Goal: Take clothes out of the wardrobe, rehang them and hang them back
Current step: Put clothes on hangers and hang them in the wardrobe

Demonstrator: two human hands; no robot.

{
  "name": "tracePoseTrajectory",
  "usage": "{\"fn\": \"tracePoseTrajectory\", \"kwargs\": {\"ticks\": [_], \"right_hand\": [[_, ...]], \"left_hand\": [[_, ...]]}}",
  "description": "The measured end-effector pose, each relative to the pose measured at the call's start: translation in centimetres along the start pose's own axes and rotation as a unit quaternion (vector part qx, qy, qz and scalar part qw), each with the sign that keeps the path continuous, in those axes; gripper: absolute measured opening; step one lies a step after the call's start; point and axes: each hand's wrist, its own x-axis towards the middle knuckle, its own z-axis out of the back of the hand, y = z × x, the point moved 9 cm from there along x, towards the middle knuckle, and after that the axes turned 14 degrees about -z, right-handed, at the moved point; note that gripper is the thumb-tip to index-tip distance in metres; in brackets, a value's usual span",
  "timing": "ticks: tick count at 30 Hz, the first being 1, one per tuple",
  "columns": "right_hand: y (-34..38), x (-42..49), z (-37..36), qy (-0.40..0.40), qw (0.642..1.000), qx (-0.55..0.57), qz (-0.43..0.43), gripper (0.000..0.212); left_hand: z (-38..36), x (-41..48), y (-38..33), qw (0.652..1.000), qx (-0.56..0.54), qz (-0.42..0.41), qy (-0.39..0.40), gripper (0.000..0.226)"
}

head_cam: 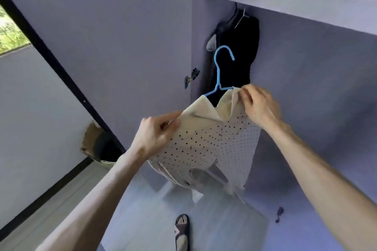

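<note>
Both hands hold the cream dotted shirt [206, 140] up before the open wardrobe [306, 51], the left hand [157, 134] pinching one shoulder and the right hand [258, 106] the collar, apparently to seat it on the blue hanger [219, 73].

Two hands hold up a cream shirt [206, 144] with little black dots. The left hand [157, 134] pinches the cloth at one shoulder. The right hand [259, 106] pinches the collar on the other side. A blue hanger [219, 71] sits in the neck of the shirt, and its hook sticks up. Behind it, dark clothes [234, 51] hang inside the open wardrobe [306, 67]. Down below, one foot in a black sandal [182, 228] stands on the floor [142, 220].
</note>
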Motion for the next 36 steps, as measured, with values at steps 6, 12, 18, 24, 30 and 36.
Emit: {"fn": "tracePoseTrajectory", "kwargs": {"ticks": [6, 12, 18, 24, 30, 36], "right_hand": [[-2.1, 6.0, 5.6, -0.082, 0.995, -0.061, -0.022, 0.036], [0.4, 11.4, 16.9, -0.33, 0.928, -0.168, 0.025, 0.045], [-0.5, 12.8, 18.4, -0.463, 0.84, -0.282, 0.034, 0.044], [-0.5, 13.1, 18.4, -0.544, 0.782, -0.3, 0.057, 0.044], [-0.8, 13.5, 18.7, -0.547, 0.783, -0.291, 0.048, 0.041], [-1.0, 13.8, 18.6, -0.564, 0.773, -0.288, 0.032, 0.038]], "left_hand": [[-7.1, 8.6, -0.5, 0.993, -0.088, -0.022, 0.077, 0.035], [-13.7, 18.3, -3.1, 0.989, -0.11, -0.041, 0.093, 0.031], [-18.4, 25.0, -3.7, 0.991, -0.104, -0.039, 0.079, 0.036], [-21.1, 30.8, -3.3, 0.99, -0.142, -0.024, 0.015, 0.04], [-23.4, 31.0, -1.7, 0.99, -0.138, -0.029, -0.03, 0.04], [-23.4, 30.6, -2.8, 0.976, -0.196, -0.042, -0.086, 0.04]]}}
